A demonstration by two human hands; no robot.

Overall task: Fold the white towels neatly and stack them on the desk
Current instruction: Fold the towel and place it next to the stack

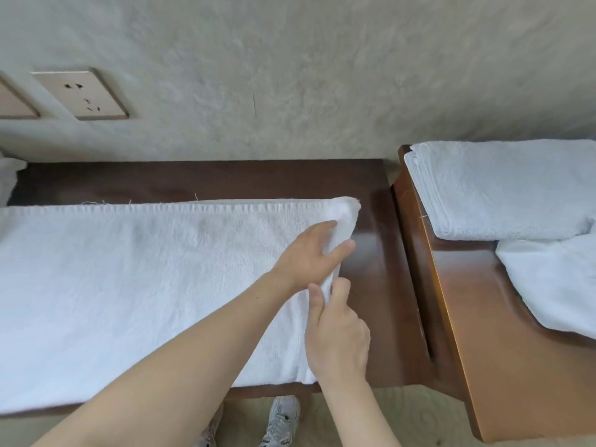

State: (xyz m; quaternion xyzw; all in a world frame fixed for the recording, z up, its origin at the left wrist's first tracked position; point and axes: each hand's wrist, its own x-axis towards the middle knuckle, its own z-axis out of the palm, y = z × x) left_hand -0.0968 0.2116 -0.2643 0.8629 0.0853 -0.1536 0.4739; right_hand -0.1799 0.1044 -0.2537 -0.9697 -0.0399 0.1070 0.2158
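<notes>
Nearest the camera: my two forearms, and below them my sneakers (280, 421) on the floor, two in view, the left one mostly hidden behind my arm.

Right hand (337, 333) pinches the right-hand edge of the spread white towel (129, 285), thumb and forefinger closed on the fabric. Left hand (309, 253) grips the same edge farther back, fingers wrapped around the lifted corner. The towel lies flat along the dark table (371, 195), its right end raised off the wood.

Step in hand, as I judge it: carry this right end over to the left for the next fold. To do it well: keep both grips level so the edge stays straight, match corners at the left end before letting go, then smooth outward from the crease.

Count: one towel being folded; one folded stack (503, 188) on the raised side table (477, 317) at right, layers too fine to count; one loose towel (554, 285) just near of it; wall sockets (80, 95), one whole plus a cropped plate.
</notes>
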